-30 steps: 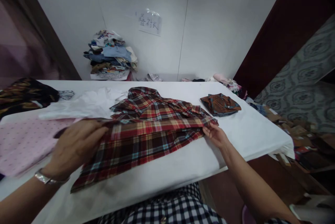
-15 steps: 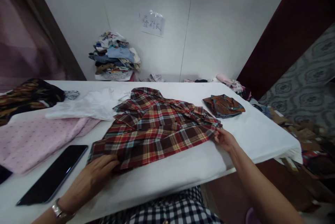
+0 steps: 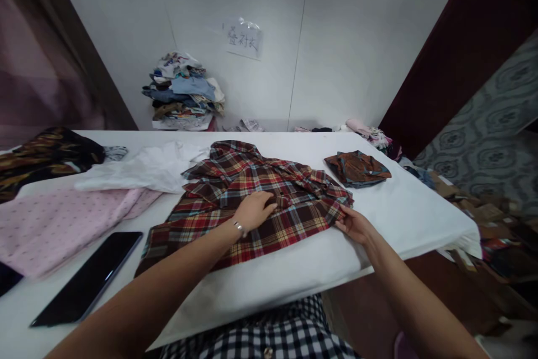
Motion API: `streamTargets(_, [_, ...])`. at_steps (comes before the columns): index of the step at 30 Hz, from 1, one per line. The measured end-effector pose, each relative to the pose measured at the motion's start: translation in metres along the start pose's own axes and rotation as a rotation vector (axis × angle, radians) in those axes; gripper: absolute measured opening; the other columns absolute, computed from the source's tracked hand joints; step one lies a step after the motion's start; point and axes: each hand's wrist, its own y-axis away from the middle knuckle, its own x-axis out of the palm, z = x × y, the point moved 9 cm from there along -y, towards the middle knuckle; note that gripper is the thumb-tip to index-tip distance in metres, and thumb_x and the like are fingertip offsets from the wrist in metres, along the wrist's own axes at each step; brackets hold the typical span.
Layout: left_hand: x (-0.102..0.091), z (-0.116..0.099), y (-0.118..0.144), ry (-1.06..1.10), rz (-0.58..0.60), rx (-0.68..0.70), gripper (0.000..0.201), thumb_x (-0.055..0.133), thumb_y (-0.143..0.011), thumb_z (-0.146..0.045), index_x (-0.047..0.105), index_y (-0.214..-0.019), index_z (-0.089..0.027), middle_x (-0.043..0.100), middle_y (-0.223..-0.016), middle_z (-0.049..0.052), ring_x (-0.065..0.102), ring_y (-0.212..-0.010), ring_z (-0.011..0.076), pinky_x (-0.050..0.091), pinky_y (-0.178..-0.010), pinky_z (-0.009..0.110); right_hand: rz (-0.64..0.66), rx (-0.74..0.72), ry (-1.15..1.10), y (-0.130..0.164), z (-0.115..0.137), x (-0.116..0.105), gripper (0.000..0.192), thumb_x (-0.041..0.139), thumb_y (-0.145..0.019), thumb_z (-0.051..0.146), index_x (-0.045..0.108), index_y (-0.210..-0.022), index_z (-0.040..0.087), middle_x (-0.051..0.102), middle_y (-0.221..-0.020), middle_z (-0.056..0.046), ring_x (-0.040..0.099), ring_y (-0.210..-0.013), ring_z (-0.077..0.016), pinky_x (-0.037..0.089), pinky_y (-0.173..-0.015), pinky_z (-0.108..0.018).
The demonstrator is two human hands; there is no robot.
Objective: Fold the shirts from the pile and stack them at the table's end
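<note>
A red, brown and yellow plaid shirt (image 3: 294,230) lies spread on the white-covered table in front of me, its collar end away from me. On the middle of the shirt rests my left hand (image 3: 254,210), thumb and fingers apart, touching the fabric beside the button line. My right hand (image 3: 355,225) pinches the shirt's near right edge between thumb and fingers. Right of the shirt sits a folded brown garment (image 3: 359,168) with bluish edges.
To the left lie a black phone (image 3: 90,278), a pink dotted garment (image 3: 71,224), a white garment (image 3: 138,168) and a dark patterned cloth (image 3: 50,152). Behind the table rises a clothes pile (image 3: 185,90) against the wall, below a paper sign (image 3: 244,38). The table's front edge is near my body.
My left hand has left the shirt's near left corner and moved right and forward onto its middle. The right hand stays at the right edge, shifted slightly left.
</note>
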Motion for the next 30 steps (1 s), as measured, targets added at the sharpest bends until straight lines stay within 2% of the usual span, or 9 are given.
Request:
streamTargets(3, [0.031,0.002,-0.044,0.030,0.087,-0.143,0.027,0.057,-0.085,-0.039,0.068,-0.099,-0.018,0.070,-0.107,0.012,0.061,-0.106,0.0264,0.045,-0.093,0.036,0.016,0.004,0.007,-0.003,-0.003,0.004,0.005,0.060,-0.086,0.019,0.064,-0.084,0.020,0.068,-0.063,0.001,0.061,-0.050,-0.0113,0.058,-0.054,-0.022])
streamTargets(6, [0.043,0.018,-0.069,0.056,0.110,-0.260,0.018,0.054,-0.086,-0.029,0.070,-0.088,-0.020,0.073,-0.098,0.008,0.065,-0.094,0.0207,0.047,-0.084,0.029,0.037,0.003,-0.002,-0.006,-0.004,0.007,0.006,0.059,-0.087,0.017,0.064,-0.084,0.020,0.068,-0.064,0.001,0.061,-0.050,-0.0104,0.058,-0.056,-0.021])
streamTargets(9, [0.040,0.046,-0.075,0.031,0.055,-0.399,0.026,0.044,-0.089,-0.024,0.069,-0.092,-0.018,0.072,-0.103,0.011,0.065,-0.094,0.0209,0.047,-0.081,0.029,0.051,0.024,-0.011,-0.010,-0.008,0.005,0.008,0.056,-0.089,0.019,0.063,-0.084,0.018,0.069,-0.066,-0.001,0.063,-0.051,-0.0106,0.059,-0.060,-0.023])
streamTargets(11, [0.039,0.062,-0.074,0.013,0.037,-0.463,0.025,0.045,-0.089,-0.026,0.069,-0.092,-0.018,0.072,-0.103,0.013,0.066,-0.095,0.0234,0.047,-0.080,0.032,0.067,0.029,0.002,-0.013,-0.011,0.003,0.008,0.056,-0.090,0.020,0.062,-0.087,0.017,0.071,-0.070,-0.003,0.065,-0.053,-0.0117,0.059,-0.060,-0.024])
streamTargets(14, [0.039,0.069,-0.070,0.018,0.030,-0.464,0.025,0.049,-0.088,-0.034,0.068,-0.088,-0.020,0.072,-0.099,0.010,0.066,-0.092,0.0229,0.047,-0.079,0.031,0.097,0.008,0.003,-0.015,-0.010,-0.001,0.007,0.057,-0.089,0.021,0.063,-0.089,0.017,0.072,-0.073,-0.004,0.065,-0.053,-0.0118,0.059,-0.059,-0.024])
streamTargets(18, [0.022,0.053,-0.060,0.028,-0.052,-0.340,0.028,0.045,-0.091,-0.036,0.066,-0.099,-0.019,0.067,-0.109,0.009,0.061,-0.101,0.0208,0.045,-0.089,0.030,0.116,-0.048,-0.067,-0.012,0.001,-0.005,0.010,0.059,-0.088,0.026,0.063,-0.094,0.019,0.072,-0.078,-0.004,0.067,-0.059,-0.0129,0.060,-0.064,-0.024])
streamTargets(23, [0.000,-0.001,-0.018,0.061,-0.082,0.027,0.031,0.044,-0.092,-0.042,0.066,-0.095,-0.020,0.066,-0.098,0.006,0.060,-0.094,0.0200,0.047,-0.087,0.034,0.116,-0.099,-0.162,-0.007,0.015,-0.005,0.015,0.052,-0.092,0.033,0.062,-0.095,0.021,0.071,-0.073,-0.001,0.065,-0.057,-0.0128,0.058,-0.062,-0.026])
streamTargets(27, [0.012,-0.031,0.036,-0.065,-0.004,0.137,0.045,0.060,-0.081,-0.050,0.061,-0.116,-0.021,0.062,-0.121,0.011,0.056,-0.111,0.0265,0.045,-0.094,0.042,0.209,-0.138,-0.138,-0.005,0.022,0.012,0.025,0.047,-0.093,0.040,0.061,-0.103,0.023,0.072,-0.084,-0.003,0.067,-0.063,-0.0142,0.055,-0.056,-0.024])
streamTargets(30, [0.027,-0.034,0.069,-0.203,0.032,0.141,0.051,0.065,-0.076,-0.032,0.057,-0.125,-0.023,0.059,-0.131,0.011,0.053,-0.118,0.0303,0.044,-0.096,0.046,0.240,-0.189,-0.114,-0.004,0.028,0.023,0.029,0.045,-0.093,0.042,0.061,-0.107,0.024,0.072,-0.097,-0.004,0.068,-0.070,-0.0145,0.056,-0.061,-0.025])
